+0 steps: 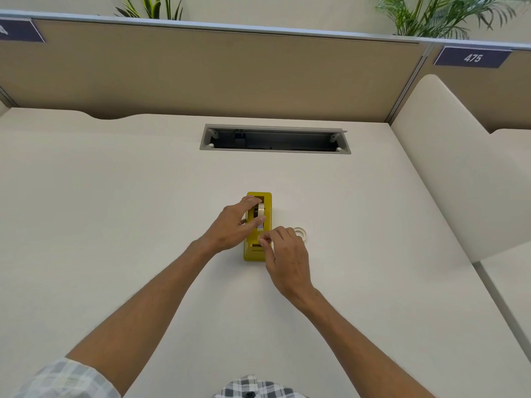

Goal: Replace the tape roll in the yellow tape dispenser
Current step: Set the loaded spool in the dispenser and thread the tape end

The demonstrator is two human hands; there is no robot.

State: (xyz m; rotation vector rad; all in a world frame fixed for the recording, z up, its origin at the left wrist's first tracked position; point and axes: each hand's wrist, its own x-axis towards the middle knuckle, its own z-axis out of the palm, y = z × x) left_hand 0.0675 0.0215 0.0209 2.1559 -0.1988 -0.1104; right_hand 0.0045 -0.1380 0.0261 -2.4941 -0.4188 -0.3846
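Cream desk (115,196): left hand (232,225) grips seated cream tape roll (261,211) in yellow plastic dispenser (267,202); right hand (287,254) pinches tape end. Likely next: draw to cutter.

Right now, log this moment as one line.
left hand: holds white tape roll in yellow plastic tape dispenser | right hand: pinches tape end | second roll: on desk

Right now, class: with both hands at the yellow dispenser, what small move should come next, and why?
Probably draw the tape end forward to the cutter. The left hand steadies the tape roll seated in the yellow dispenser, the right hand pinches near its front, and a second roll lies beside it.
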